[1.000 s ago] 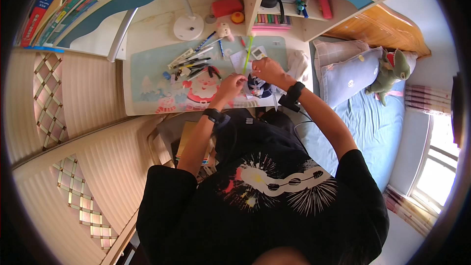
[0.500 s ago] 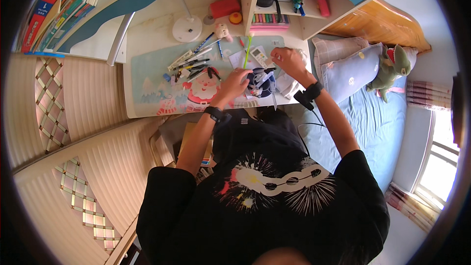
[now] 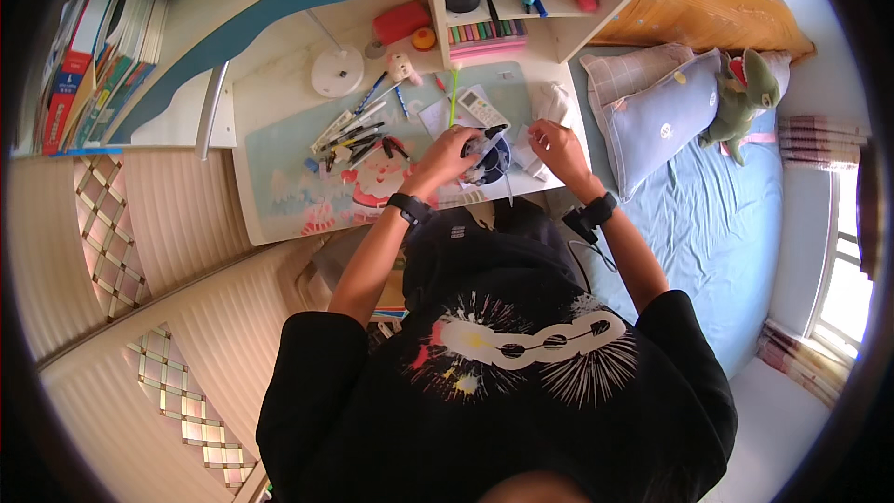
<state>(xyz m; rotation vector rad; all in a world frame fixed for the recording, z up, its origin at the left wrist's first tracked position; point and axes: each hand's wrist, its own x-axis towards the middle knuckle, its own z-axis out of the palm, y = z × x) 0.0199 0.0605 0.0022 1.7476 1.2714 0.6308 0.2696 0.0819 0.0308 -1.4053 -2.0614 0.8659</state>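
Note:
A dark blue round container (image 3: pixel 494 166), with pens and other small things standing in it, sits near the desk's front edge. My left hand (image 3: pixel 445 157) is closed around its left rim, the fingertips partly hidden. Near those fingers a black-ended pen (image 3: pixel 496 131) sticks out. To the right of the container, my right hand (image 3: pixel 557 145) hovers with thumb and fingers pinched together. What it holds, if anything, is too small to make out. A white calculator (image 3: pixel 480 108) lies on paper behind the container, beside a bright green stick (image 3: pixel 453 99).
Several loose pens (image 3: pixel 352 133) lie on the printed desk mat (image 3: pixel 279 154). Behind stand a white lamp base (image 3: pixel 337 72), a small plush toy (image 3: pixel 400 66) and a red pencil case (image 3: pixel 402 21). White cloth (image 3: pixel 553 102) lies at the right edge, beside a bed (image 3: pixel 689 224).
My left hand has come further over the container's rim. My right hand has lowered toward the desk's front, off the calculator's right side. The whole view has shifted slightly.

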